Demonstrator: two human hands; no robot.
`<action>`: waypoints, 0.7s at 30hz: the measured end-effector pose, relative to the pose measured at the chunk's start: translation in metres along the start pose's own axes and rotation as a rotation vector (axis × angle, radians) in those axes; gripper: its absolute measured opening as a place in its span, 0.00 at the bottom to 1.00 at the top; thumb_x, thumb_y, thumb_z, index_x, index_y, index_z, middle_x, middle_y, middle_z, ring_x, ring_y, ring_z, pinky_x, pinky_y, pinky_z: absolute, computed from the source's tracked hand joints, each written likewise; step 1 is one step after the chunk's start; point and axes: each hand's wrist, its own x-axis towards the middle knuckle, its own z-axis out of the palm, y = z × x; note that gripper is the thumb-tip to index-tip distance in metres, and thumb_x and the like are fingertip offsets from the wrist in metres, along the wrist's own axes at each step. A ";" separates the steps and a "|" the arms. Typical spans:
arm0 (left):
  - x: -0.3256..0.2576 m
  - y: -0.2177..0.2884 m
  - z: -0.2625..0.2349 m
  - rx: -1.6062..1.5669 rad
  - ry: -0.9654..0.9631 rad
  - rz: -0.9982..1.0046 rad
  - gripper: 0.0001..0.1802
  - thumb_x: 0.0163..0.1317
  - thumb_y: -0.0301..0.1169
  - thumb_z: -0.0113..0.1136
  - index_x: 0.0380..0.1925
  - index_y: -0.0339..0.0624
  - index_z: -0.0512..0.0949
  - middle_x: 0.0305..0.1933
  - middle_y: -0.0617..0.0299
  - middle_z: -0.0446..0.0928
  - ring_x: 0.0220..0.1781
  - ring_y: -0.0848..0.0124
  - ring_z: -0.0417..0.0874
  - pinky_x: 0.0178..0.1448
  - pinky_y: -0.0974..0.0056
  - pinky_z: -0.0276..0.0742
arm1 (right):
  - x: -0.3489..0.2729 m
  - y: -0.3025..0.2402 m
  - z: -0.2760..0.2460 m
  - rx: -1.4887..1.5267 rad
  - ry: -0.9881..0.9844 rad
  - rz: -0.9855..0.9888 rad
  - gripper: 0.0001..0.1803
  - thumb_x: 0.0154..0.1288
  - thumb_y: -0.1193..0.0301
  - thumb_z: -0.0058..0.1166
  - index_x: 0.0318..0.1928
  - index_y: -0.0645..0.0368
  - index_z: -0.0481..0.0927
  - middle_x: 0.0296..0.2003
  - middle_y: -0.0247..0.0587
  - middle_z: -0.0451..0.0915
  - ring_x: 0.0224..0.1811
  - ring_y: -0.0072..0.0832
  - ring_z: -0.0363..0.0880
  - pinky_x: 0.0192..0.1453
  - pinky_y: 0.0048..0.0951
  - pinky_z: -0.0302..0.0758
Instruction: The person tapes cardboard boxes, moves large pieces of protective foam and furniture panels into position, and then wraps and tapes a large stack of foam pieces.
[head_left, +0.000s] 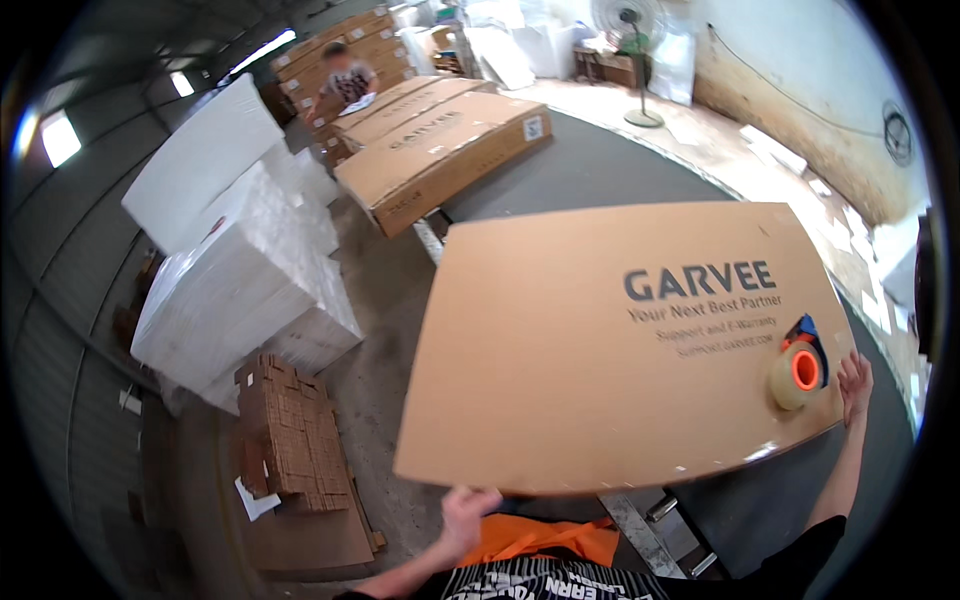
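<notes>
Both hands (468, 512) grip a flat, smooth cardboard box (600, 350).

A wide flat brown carton (600, 340) with dark print lies nearest, on the grey table. Beyond it long brown cartons (440, 150) lie side by side, one bearing a small white label (533, 127). White wrapped bundles (240, 270), perhaps foam, stand left; more brown boxes (340, 45) are stacked far back.
</notes>
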 end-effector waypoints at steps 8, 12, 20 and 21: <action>-0.117 0.153 0.095 0.873 -0.782 -0.387 0.38 0.64 0.42 0.60 0.68 0.41 0.55 0.61 0.53 0.75 0.58 0.68 0.78 0.63 0.66 0.70 | 0.029 -0.039 0.039 0.104 -0.149 0.101 0.35 0.38 0.69 0.58 0.54 0.64 0.75 0.54 0.47 0.70 0.59 0.38 0.70 0.62 0.34 0.68; -0.076 0.237 0.024 0.813 -0.756 -0.022 0.23 0.65 0.34 0.61 0.59 0.46 0.74 0.52 0.60 0.81 0.51 0.74 0.81 0.58 0.66 0.76 | -0.029 -0.075 0.084 -0.079 -0.063 -0.051 0.42 0.44 0.72 0.56 0.66 0.66 0.64 0.65 0.54 0.64 0.70 0.43 0.60 0.71 0.38 0.60; 0.327 0.271 0.008 1.241 -0.096 0.811 0.38 0.64 0.53 0.52 0.67 0.40 0.61 0.62 0.46 0.68 0.64 0.52 0.68 0.66 0.55 0.63 | -0.280 -0.133 0.224 -0.195 0.521 -0.005 0.34 0.57 0.72 0.57 0.64 0.70 0.63 0.61 0.58 0.67 0.65 0.46 0.64 0.69 0.40 0.59; 0.354 0.275 0.017 1.330 -0.061 0.787 0.42 0.65 0.56 0.49 0.70 0.38 0.56 0.70 0.44 0.61 0.72 0.49 0.60 0.73 0.54 0.57 | -0.321 -0.141 0.251 -0.187 0.540 0.099 0.33 0.59 0.72 0.57 0.64 0.70 0.63 0.61 0.58 0.67 0.64 0.46 0.65 0.69 0.40 0.59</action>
